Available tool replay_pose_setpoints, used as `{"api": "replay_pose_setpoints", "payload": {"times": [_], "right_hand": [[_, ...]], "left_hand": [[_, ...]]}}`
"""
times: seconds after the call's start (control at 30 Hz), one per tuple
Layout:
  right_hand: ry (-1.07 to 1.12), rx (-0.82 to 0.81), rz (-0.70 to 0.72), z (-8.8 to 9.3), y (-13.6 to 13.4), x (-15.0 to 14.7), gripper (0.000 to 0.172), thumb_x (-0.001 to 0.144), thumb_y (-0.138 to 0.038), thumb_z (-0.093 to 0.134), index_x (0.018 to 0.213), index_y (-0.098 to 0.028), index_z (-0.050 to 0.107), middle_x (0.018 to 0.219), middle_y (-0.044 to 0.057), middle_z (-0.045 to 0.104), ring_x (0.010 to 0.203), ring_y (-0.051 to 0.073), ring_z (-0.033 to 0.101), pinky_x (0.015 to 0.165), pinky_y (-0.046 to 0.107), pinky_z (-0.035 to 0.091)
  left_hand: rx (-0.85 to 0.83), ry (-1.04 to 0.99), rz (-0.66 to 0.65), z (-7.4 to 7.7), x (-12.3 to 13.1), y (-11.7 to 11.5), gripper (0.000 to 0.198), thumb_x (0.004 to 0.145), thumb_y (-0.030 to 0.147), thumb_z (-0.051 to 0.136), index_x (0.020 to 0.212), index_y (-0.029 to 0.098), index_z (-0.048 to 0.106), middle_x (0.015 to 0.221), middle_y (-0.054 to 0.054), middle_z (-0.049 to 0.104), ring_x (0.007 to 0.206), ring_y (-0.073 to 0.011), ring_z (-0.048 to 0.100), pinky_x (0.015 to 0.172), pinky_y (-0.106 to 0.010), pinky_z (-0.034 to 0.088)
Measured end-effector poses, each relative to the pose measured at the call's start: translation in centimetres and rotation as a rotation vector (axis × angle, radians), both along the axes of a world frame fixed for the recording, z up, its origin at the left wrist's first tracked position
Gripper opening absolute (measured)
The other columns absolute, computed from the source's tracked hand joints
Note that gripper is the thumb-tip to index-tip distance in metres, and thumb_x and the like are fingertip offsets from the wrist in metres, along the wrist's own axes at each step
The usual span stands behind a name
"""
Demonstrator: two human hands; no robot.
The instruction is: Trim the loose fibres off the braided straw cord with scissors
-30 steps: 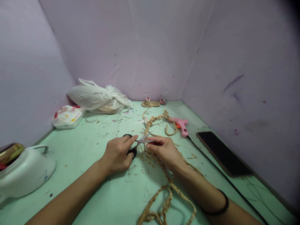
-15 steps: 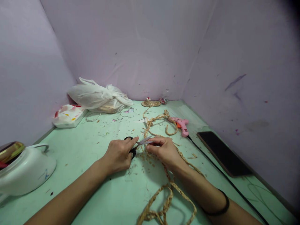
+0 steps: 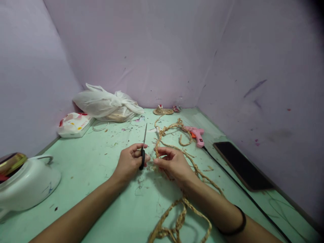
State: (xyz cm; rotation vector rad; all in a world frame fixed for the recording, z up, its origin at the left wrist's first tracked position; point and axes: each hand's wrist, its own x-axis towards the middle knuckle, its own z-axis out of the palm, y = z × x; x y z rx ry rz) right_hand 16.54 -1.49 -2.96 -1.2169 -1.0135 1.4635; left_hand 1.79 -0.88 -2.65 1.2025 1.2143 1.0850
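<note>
My left hand (image 3: 129, 162) grips black-handled scissors (image 3: 143, 148) with the closed blades pointing up and away from me. My right hand (image 3: 173, 164) is just to its right, fingers curled around a braided straw rope (image 3: 180, 199) near its end. The rope runs from that hand back toward me in a loop at the bottom of the view, and another stretch curls away toward the far wall. Small straw clippings lie on the green table (image 3: 101, 189) between the hands.
A pink glue gun (image 3: 196, 134) with a black cord lies right of the rope. A dark phone (image 3: 240, 165) rests by the right wall. White plastic bags (image 3: 106, 105) and a packet (image 3: 73, 125) sit at the back left. A white pot (image 3: 26, 184) stands at the left.
The scissors were lying flat with blades at the rope by my right fingers; my left hand has turned them upright, blades closed and away from the rope. My right hand shifted slightly toward me.
</note>
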Motion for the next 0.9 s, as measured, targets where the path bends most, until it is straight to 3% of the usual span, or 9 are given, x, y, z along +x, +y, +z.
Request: {"api": "replay_pose_setpoints", "payload": {"times": [0.23, 0.43, 0.57, 0.67, 0.77, 0.9], "right_hand": [[-0.012, -0.002, 0.053, 0.0, -0.5, -0.5, 0.061, 0.047, -0.014, 0.069, 0.107, -0.018, 0.056, 0.087, 0.002, 0.057, 0.042, 0.004, 0.045, 0.037, 0.019, 0.032], [-0.028, 0.005, 0.079, 0.4, -0.6, -0.5, 0.069, 0.050, -0.013, 0.065, 0.118, -0.017, 0.052, 0.082, 0.002, 0.059, 0.039, 0.003, 0.038, 0.033, 0.018, 0.028], [0.075, 0.067, 0.081, 0.3, -0.3, -0.2, 0.060, 0.048, -0.010, 0.066, 0.107, -0.020, 0.060, 0.090, 0.005, 0.062, 0.067, 0.013, 0.055, 0.053, 0.022, 0.043], [0.214, 0.126, 0.081, 0.2, 0.2, 0.1, 0.043, 0.051, -0.015, 0.067, 0.094, -0.019, 0.065, 0.095, 0.006, 0.062, 0.084, 0.017, 0.055, 0.068, 0.026, 0.045], [0.238, 0.146, 0.068, 0.4, 0.4, 0.3, 0.028, 0.057, -0.023, 0.067, 0.084, -0.017, 0.066, 0.083, 0.004, 0.063, 0.075, 0.015, 0.055, 0.067, 0.026, 0.044], [0.196, 0.130, -0.022, 0.7, 0.2, 0.3, 0.023, 0.059, -0.027, 0.069, 0.078, -0.015, 0.067, 0.072, 0.002, 0.063, 0.063, 0.011, 0.054, 0.062, 0.024, 0.043]], "left_hand": [[-0.143, -0.247, 0.077, -0.1, 1.6, -1.0, 0.053, 0.049, 0.023, 0.074, 0.096, 0.013, 0.052, 0.056, 0.003, 0.059, 0.047, -0.0084, 0.052, 0.047, -0.018, 0.038], [-0.142, -0.325, 0.068, -0.2, 2.3, -0.8, 0.052, 0.049, 0.023, 0.075, 0.094, 0.014, 0.052, 0.059, 0.000, 0.061, 0.051, -0.0116, 0.056, 0.050, -0.021, 0.041], [-0.140, -0.321, 0.095, -0.3, 2.7, -0.9, 0.054, 0.046, 0.023, 0.076, 0.093, 0.015, 0.051, 0.055, 0.002, 0.060, 0.049, -0.0109, 0.055, 0.049, -0.020, 0.040], [-0.154, -0.290, 0.094, -0.5, 2.8, -1.1, 0.054, 0.046, 0.021, 0.075, 0.093, 0.015, 0.050, 0.055, 0.003, 0.060, 0.048, -0.0090, 0.052, 0.049, -0.019, 0.039], [-0.173, -0.270, 0.066, -0.6, 2.9, -1.3, 0.052, 0.047, 0.020, 0.074, 0.092, 0.015, 0.049, 0.052, 0.004, 0.058, 0.046, -0.0079, 0.049, 0.048, -0.019, 0.038], [-0.177, -0.250, 0.045, -0.6, 3.4, -1.6, 0.048, 0.046, 0.021, 0.073, 0.088, 0.015, 0.050, 0.050, 0.005, 0.055, 0.044, -0.0071, 0.046, 0.044, -0.018, 0.035]]}}
